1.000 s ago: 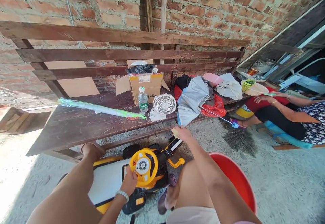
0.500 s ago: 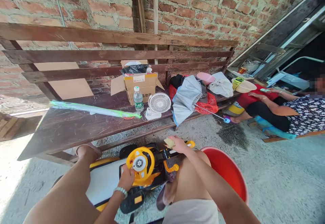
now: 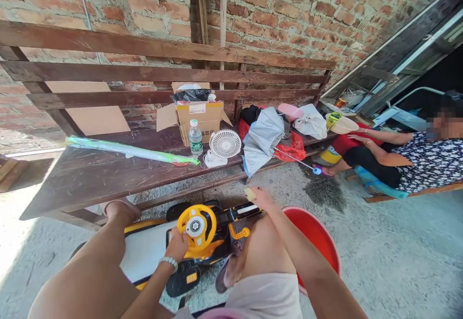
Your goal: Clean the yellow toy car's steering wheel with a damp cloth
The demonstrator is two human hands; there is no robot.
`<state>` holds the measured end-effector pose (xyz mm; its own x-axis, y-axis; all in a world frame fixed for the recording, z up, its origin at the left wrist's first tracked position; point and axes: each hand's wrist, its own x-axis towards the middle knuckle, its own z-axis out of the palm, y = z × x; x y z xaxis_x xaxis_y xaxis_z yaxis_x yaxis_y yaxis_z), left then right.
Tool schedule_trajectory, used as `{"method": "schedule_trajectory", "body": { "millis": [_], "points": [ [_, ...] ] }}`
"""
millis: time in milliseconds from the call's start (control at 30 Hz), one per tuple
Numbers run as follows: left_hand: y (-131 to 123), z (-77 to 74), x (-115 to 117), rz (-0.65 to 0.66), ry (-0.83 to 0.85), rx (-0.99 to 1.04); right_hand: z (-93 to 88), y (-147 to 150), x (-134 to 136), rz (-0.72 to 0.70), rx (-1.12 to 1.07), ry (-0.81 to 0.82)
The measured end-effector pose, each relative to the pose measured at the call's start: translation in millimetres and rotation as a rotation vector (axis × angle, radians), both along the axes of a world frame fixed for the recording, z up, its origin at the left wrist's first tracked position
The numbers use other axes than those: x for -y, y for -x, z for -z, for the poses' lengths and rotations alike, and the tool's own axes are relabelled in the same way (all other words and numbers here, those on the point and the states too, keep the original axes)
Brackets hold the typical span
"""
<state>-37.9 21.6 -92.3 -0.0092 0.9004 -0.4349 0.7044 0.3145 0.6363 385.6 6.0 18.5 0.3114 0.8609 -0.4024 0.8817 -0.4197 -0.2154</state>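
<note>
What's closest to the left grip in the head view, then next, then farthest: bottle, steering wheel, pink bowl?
1. Steering wheel: touching the left grip.
2. Bottle: ahead, on the bench, left of the fan.
3. Pink bowl: toward the bench's right end.

A home, probably its porch or yard: bare brick wall, concrete floor, wooden bench with a small fan, child's ride-on car, red tub.

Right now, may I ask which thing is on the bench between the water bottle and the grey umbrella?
A white fan stands between the bottle and the umbrella, as the head view shows; the cardboard box sits behind.
</note>
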Motion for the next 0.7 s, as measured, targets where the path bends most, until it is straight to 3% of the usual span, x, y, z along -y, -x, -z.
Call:
{"method": "schedule_trajectory", "body": {
  "millis": [167, 267, 367, 467, 600, 700],
  "points": [
    [-5, -15.1, 1, 0.012, 0.035, 0.019, 15.1, 63, -12, -0.113, -0.271, -0.135],
    [-6, -24.3, 0, 0.032, 0.058, -0.006, 16.4, 66, -15, -0.151, -0.362, -0.164],
    [-5, -31.5, -2, 0.066, 0.089, -0.013, 7.5, 38, -12, -0.144, -0.304, -0.086],
    [-6, -38.3, -3, 0.079, 0.124, 0.007, -8.5, -4, -7, -0.025, -0.131, -0.034],
    [-8, -45.2, -1, 0.037, 0.115, 0.037, -28.9, -53, -8, 0.115, -0.007, -0.081],
    [-9, -44.9, 2, 0.029, 0.104, 0.035, -31.4, -74, -7, 0.229, -0.004, -0.152]
  ]
}}
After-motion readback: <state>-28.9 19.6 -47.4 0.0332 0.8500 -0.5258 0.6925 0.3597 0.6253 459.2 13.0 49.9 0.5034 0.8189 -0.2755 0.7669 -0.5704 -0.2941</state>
